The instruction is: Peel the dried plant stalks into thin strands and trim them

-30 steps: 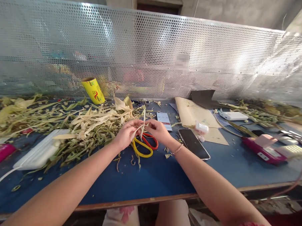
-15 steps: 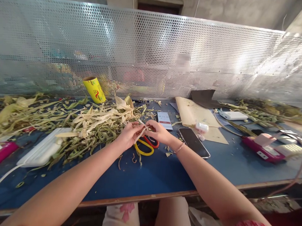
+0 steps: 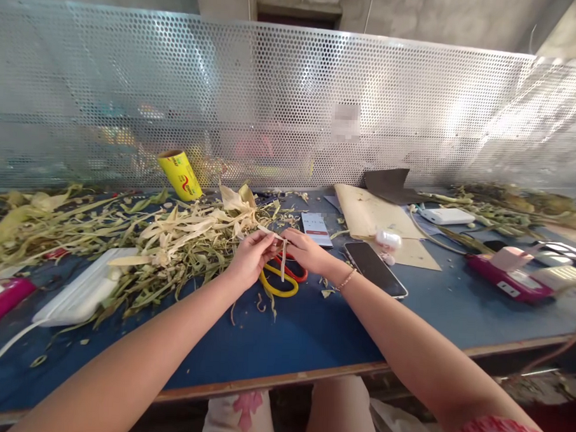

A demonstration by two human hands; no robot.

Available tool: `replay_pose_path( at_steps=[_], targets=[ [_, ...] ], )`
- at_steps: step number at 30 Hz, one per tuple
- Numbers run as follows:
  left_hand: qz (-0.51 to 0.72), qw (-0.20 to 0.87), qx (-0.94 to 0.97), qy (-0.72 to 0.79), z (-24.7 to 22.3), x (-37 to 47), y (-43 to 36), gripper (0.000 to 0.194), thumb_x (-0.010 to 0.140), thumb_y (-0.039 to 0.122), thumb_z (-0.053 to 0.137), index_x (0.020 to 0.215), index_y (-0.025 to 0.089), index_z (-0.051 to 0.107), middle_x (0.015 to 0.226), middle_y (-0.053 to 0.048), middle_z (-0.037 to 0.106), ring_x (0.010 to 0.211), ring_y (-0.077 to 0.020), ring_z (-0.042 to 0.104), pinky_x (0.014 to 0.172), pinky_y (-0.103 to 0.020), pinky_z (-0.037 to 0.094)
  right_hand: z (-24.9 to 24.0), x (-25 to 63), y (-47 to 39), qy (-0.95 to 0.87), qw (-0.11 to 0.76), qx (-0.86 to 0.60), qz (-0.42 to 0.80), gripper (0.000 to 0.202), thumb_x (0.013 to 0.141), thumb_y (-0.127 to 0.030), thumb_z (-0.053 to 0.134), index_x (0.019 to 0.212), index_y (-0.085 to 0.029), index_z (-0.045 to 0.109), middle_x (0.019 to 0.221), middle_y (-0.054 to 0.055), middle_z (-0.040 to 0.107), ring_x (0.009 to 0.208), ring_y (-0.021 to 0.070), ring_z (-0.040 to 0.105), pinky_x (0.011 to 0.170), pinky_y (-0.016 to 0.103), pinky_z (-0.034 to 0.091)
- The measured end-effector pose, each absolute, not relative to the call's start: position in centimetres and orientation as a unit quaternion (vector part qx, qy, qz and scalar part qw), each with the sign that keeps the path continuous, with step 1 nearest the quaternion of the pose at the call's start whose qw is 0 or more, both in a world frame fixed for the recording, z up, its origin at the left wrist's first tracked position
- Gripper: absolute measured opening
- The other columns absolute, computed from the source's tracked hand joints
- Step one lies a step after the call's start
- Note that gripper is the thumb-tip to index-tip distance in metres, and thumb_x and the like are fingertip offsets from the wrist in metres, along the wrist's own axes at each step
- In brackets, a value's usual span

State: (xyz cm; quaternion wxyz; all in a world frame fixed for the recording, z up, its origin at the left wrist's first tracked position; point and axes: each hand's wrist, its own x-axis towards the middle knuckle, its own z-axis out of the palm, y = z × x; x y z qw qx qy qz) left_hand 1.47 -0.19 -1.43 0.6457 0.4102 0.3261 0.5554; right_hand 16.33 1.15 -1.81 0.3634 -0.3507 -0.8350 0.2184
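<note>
Between my two hands is a thin pale strip of dried plant leaf (image 3: 283,267), its loose end hanging down in front of the scissors. My left hand (image 3: 252,256) pinches it with thumb and fingertips. Close beside it, my right hand (image 3: 305,250) has its fingers closed on the same strip. Under the hands lie scissors with yellow and red handle loops (image 3: 285,291); their blades are hidden. A heap of dried leaves and stalks (image 3: 186,237) lies to the left, reaching up to my left hand.
Behind the blue table (image 3: 311,338) stands a perforated metal screen (image 3: 293,101). A yellow tube (image 3: 181,175) leans at the back. Right of my hands are a lit phone (image 3: 316,230), a dark phone (image 3: 376,269), beige paper (image 3: 374,213) and a magenta power strip (image 3: 509,282). A white device (image 3: 82,290) lies left.
The strip's end now dangles straight down between my hands, where before it lay slanted across the fingers. Both hands stay close together; the view has shifted slightly.
</note>
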Motion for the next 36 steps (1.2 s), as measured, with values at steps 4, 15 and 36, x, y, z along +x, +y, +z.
replay_pose_path(
  at_steps=[4,15,36],
  targets=[
    [0.534,0.612,0.501,0.300,-1.1,1.3,-0.4,0.024,0.059,0.034,0.073,0.070,0.014,0.065,0.063,0.002,0.059,0.050,-0.0037,0.049,0.050,-0.017,0.042,-2.2,16.4,1.6,-0.814,0.384,-0.355,0.253,0.010,0.074,-0.016,0.035,0.065,-0.019,0.038,0.068,0.000,0.043,0.069,0.0136,0.042,0.071,0.030,0.037],
    [0.427,0.586,0.610,0.320,-1.6,0.9,0.4,0.028,0.062,0.041,0.069,0.066,0.014,0.062,0.056,0.002,0.055,0.048,-0.0056,0.047,0.049,-0.020,0.037,-1.7,16.5,1.0,-0.798,0.345,-0.329,0.368,0.011,0.070,-0.018,0.038,0.066,-0.016,0.049,0.068,0.000,0.054,0.067,0.0124,0.050,0.069,0.027,0.041],
    [0.384,0.653,0.585,0.290,-1.1,0.7,0.2,0.026,0.059,0.034,0.073,0.059,0.014,0.057,0.061,0.002,0.058,0.063,-0.0090,0.058,0.071,-0.026,0.048,-1.8,17.1,1.7,-0.782,0.408,-0.380,0.279,0.015,0.065,-0.015,0.042,0.078,-0.017,0.050,0.074,0.000,0.049,0.070,0.0128,0.046,0.066,0.028,0.039]
  ],
)
